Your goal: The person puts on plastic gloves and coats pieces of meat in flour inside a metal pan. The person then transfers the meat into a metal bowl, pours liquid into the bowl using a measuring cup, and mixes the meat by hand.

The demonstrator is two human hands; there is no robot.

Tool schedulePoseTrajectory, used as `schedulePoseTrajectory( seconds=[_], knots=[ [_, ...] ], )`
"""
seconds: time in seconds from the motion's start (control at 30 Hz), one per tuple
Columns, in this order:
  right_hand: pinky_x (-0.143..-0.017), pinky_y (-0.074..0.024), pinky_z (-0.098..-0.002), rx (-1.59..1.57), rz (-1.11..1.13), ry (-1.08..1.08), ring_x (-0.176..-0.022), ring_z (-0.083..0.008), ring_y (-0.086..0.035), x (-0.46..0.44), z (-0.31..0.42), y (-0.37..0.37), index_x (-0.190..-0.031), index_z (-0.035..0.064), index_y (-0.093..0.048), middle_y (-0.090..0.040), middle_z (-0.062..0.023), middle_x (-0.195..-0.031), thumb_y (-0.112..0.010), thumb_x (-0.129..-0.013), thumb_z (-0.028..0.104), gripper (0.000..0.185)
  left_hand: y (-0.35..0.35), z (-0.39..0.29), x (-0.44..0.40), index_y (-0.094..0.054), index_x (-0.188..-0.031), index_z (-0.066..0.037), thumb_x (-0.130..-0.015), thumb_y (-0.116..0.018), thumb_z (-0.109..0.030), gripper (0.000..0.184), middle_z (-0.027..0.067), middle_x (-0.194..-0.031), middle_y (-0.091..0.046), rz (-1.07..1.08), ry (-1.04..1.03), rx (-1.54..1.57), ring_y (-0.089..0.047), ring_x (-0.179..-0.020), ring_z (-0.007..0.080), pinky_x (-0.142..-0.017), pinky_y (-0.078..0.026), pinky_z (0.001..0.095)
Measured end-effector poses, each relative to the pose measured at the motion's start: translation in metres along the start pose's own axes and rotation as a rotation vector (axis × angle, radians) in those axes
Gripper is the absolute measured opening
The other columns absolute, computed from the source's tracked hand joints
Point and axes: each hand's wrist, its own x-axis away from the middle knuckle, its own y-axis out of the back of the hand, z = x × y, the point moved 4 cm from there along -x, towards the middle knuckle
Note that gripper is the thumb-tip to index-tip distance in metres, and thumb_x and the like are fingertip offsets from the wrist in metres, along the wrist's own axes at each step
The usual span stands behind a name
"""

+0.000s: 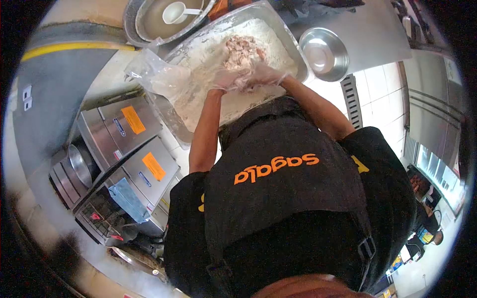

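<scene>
A large metal tray (175, 116) of white flour (268, 37) lies in front of me. Pinkish raw meat pieces (243, 49), partly coated in flour, are heaped in its middle. My left hand (227, 79) and my right hand (268, 74), both in clear plastic gloves dusted with flour, are close together at the near side of the heap. They are cupped around floured meat pieces, with the fingers partly buried and blurred. A clear plastic bag (151, 72) hangs over the tray's left rim.
A basin (131, 22) of cloudy liquid with a white scoop (175, 13) stands beyond the tray. A shiny steel bowl (324, 53) sits at its right. Steel cabinets (131, 124) with orange labels are at left. Another person (427, 223) is far off at right.
</scene>
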Motion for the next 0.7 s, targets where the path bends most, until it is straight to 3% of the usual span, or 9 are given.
schedulePoseTrajectory(
  seconds=[0.13, 0.2, 0.27, 0.3, 0.43, 0.5, 0.6, 0.7],
  knots=[
    [-0.075, -0.045, -0.0289, 0.125, -0.098, 0.116, -0.08, -0.018, -0.055, 0.01, 0.042, 0.035, -0.107, 0.0033, -0.056, -0.061, -0.0114, -0.093, -0.069, -0.068, 0.022, 0.045, 0.036, -0.055, 0.02, -0.059, -0.095, 0.004, -0.065, -0.073, -0.034, 0.051, 0.0085, -0.084, -0.062, -0.14, -0.235, -0.008, -0.057, -0.074, 0.0148, -0.069, -0.047, 0.0277],
    [-0.071, -0.0463, -0.0288, -0.074, -0.139, 0.066, -0.077, -0.0169, -0.056, 0.022, 0.061, 0.046, -0.106, 0.0008, -0.055, -0.061, -0.0123, -0.09, -0.07, -0.068, 0.021, 0.045, 0.045, -0.049, 0.017, -0.06, -0.092, 0.004, -0.063, -0.075, -0.035, 0.05, 0.0073, -0.082, -0.062, -0.234, -0.213, -0.099, -0.057, -0.073, 0.0147, -0.067, -0.046, 0.0269],
    [-0.069, -0.0466, -0.029, -0.008, -0.166, -0.115, -0.075, -0.0167, -0.056, 0.04, 0.115, 0.07, -0.106, -0.0018, -0.053, -0.061, -0.0127, -0.088, -0.069, -0.069, 0.02, 0.046, 0.048, -0.057, 0.018, -0.059, -0.096, 0.002, -0.071, -0.068, -0.036, 0.046, 0.0067, -0.086, -0.063, -0.236, -0.242, -0.236, -0.057, -0.073, 0.0156, -0.069, -0.046, 0.0291],
    [-0.068, -0.0467, -0.0291, 0.023, -0.181, -0.204, -0.075, -0.0166, -0.056, 0.045, 0.128, 0.076, -0.107, -0.0031, -0.053, -0.061, -0.0129, -0.087, -0.069, -0.07, 0.02, 0.047, 0.051, -0.068, 0.023, -0.059, -0.095, 0.002, -0.071, -0.067, -0.037, 0.046, 0.0067, -0.086, -0.062, -0.27, -0.197, -0.222, -0.057, -0.073, 0.0155, -0.068, -0.046, 0.0293],
    [-0.066, -0.0472, -0.0293, -0.048, -0.321, -0.162, -0.079, -0.0174, -0.056, 0.016, 0.059, 0.083, -0.108, -0.0044, -0.051, -0.061, -0.0145, -0.09, -0.067, -0.072, 0.022, 0.047, 0.062, -0.108, 0.039, -0.059, -0.089, 0.001, -0.069, -0.066, -0.045, 0.051, 0.0092, -0.082, -0.062, -0.449, 0.067, -0.057, -0.056, -0.072, 0.0161, -0.066, -0.046, 0.0301],
    [-0.066, -0.0489, -0.0319, -0.07, -0.35, -0.115, -0.084, -0.0194, -0.057, 0.016, 0.055, 0.091, -0.11, -0.0038, -0.05, -0.06, -0.0152, -0.092, -0.067, -0.072, 0.025, 0.051, 0.061, -0.079, 0.026, -0.06, -0.096, 0.001, -0.074, -0.056, -0.056, 0.061, 0.0128, -0.084, -0.062, -0.486, 0.094, -0.164, -0.057, -0.074, 0.0202, -0.069, -0.046, 0.0336],
    [-0.069, -0.0496, -0.0363, 0.088, -0.253, 0.046, -0.087, -0.0215, -0.057, -0.004, 0.013, 0.105, -0.115, -0.001, -0.047, -0.056, -0.0174, -0.103, -0.064, -0.074, 0.034, 0.057, 0.062, -0.056, 0.018, -0.055, -0.103, 0.004, -0.074, -0.06, -0.05, 0.061, 0.0102, -0.097, -0.06, -0.295, 0.278, 0.038, -0.057, -0.082, 0.0161, -0.072, -0.045, 0.031],
    [-0.074, -0.048, -0.0382, -0.565, -0.257, -0.32, -0.09, -0.0217, -0.055, 0.004, 0.034, 0.094, -0.12, 0.0034, -0.045, -0.051, -0.0161, -0.114, -0.059, -0.077, 0.039, 0.058, 0.051, -0.011, -0.015, -0.044, -0.121, 0.002, -0.075, -0.053, -0.058, 0.075, 0.0119, -0.115, -0.051, -0.418, 0.326, 0.335, -0.055, -0.093, 0.0187, -0.079, -0.043, 0.0325]
  ],
)
